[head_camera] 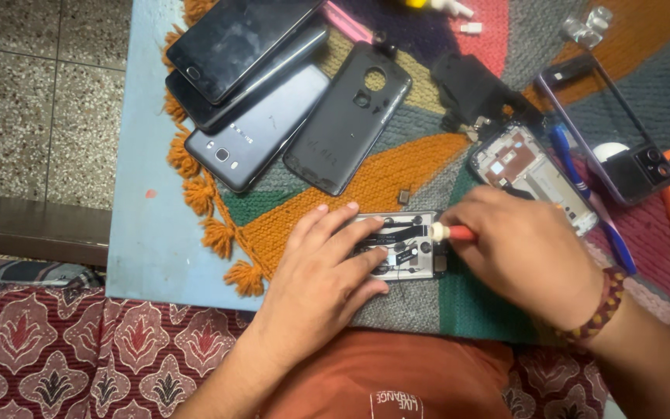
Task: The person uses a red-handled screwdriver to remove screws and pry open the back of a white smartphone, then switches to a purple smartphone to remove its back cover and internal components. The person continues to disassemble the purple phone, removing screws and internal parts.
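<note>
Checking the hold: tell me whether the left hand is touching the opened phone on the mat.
Touching. The head view shows the left hand with its fingers laid flat on the opened phone, pressing it to the woven mat.

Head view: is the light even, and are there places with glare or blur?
Head view: light is soft and fairly even; pale glare lies on the screen of the top phone in the stack; the left hand casts a faint shadow on the opened phone; the right hand, gripping the red-handled tool, looks slightly soft, maybe from motion.
</note>
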Motion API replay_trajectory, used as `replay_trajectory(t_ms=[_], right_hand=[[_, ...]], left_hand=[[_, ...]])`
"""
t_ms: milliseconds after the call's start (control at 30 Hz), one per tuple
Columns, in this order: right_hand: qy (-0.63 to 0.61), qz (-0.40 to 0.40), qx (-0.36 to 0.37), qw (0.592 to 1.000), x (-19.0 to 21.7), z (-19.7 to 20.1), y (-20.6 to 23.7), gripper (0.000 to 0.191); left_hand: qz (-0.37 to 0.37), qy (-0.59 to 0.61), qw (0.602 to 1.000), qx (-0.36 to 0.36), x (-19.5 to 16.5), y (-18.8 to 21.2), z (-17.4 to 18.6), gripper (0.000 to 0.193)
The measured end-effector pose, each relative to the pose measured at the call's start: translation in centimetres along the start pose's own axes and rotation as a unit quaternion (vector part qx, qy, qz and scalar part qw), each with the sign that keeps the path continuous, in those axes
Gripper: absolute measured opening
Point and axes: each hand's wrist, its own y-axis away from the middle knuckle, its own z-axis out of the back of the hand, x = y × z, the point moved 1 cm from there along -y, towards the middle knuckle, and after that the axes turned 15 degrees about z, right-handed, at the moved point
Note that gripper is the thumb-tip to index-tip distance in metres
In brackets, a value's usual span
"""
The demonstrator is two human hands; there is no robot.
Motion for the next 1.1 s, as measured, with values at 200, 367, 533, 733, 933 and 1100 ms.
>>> replay_trajectory(t_ms=[200,367,533,733,933,1100], right_hand=[[-0.019,-0.028,0.072,0.997,-0.7,0.0,-1.1,0.017],[-0.046,-0.05,0.1,0.993,-1.5,-0.2,-1.3,0.022],[-0.074,-0.043,0.089,0.992,-1.8,-0.4,-1.1,0.027],[-0.086,-0.054,0.095,0.99,-2.1,-0.5,-0.9,0.027],[-0.085,-0.052,0.094,0.991,-2.4,-0.6,-0.7,0.026],[-0.111,-0.005,0.046,0.993,-2.7,-0.7,-0.2,0.022]], left_hand=[[0.003,0.002,1.0,0.0,0.0,0.1,0.0,0.033],[0.001,0.003,1.0,-0.005,0.0,0.0,0.0,0.033],[0.002,0.007,1.0,0.0,0.0,0.0,0.0,0.033],[0.002,0.005,1.0,-0.001,-0.1,0.0,0.1,0.033],[0.003,0.003,1.0,0.0,-0.1,0.0,0.1,0.034],[0.005,0.007,1.0,0.0,-0.2,-0.1,0.1,0.033]])
